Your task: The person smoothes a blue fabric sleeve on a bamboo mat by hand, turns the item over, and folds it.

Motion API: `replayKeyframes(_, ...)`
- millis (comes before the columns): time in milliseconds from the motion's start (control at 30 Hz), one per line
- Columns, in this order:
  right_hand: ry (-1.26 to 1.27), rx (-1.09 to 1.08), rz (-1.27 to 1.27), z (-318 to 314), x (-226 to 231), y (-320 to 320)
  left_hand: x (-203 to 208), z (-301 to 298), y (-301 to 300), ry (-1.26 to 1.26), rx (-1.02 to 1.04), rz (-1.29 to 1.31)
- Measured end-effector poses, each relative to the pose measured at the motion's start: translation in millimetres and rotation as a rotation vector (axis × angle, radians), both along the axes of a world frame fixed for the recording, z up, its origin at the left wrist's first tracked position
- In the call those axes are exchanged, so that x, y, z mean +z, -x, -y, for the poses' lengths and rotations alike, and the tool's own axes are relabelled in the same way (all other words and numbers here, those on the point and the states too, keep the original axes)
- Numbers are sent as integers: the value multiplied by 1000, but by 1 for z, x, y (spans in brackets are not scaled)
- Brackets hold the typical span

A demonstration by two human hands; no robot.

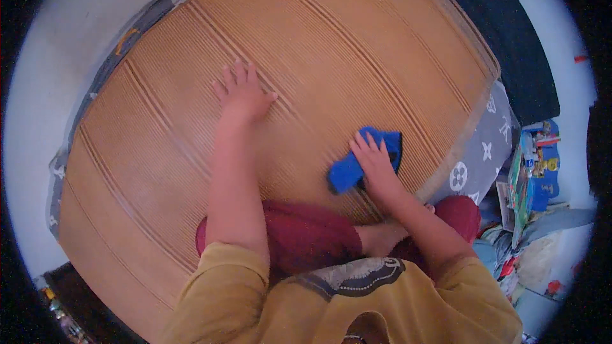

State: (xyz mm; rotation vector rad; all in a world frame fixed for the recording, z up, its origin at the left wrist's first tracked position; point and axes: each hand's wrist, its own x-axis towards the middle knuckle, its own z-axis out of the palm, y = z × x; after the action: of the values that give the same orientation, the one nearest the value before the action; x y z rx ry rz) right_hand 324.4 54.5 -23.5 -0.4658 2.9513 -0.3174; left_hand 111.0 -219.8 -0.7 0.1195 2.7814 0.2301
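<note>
A striped tan mat [306, 44] lies spread in front of my crossed legs. Palm down on its middle, my left hand [245, 94] rests open with its fingers spread and nothing in them. To the right, closer to my legs, my right hand [375, 165] holds a bunched blue cloth [348, 172] with a dark edge against the mat. The fingers lie over the top of the cloth, and the thumb is hidden.
Under the mat, a grey patterned sheet [488, 146] shows on the right. A dark panel [526, 57] stands at the far right. Books and small items [542, 165] are stacked by the right edge, with heaped clothes [542, 242] below. A pale wall [70, 44] bounds the left.
</note>
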Motion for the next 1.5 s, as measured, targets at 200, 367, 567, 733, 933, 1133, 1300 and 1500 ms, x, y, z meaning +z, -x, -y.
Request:
replayKeyframes(200,67,98,-205,80,-11,160,-2,10,10,-91,-36,-23)
replayKeyframes(367,-2,155,-369,170,-33,316,-5,33,16,-225,35,-88)
replayKeyframes(567,-102,170,-567,237,-46,469,-22,33,30,-79,38,-78)
replayKeyframes(733,3,126,-440,255,-37,534,-20,24,28,-104,60,-123)
replayKeyframes(933,243,234,-431,183,-49,436,-29,24,33,-71,93,-107)
replayKeyframes(1133,155,94,-228,56,-12,219,-43,14,36,-74,99,-165)
replayKeyframes(1300,60,-60,-22,-5,14,60,-37,33,35,12,40,-216)
replayKeyframes(1500,-70,-182,238,-58,41,-82,-22,30,24,2,28,-190)
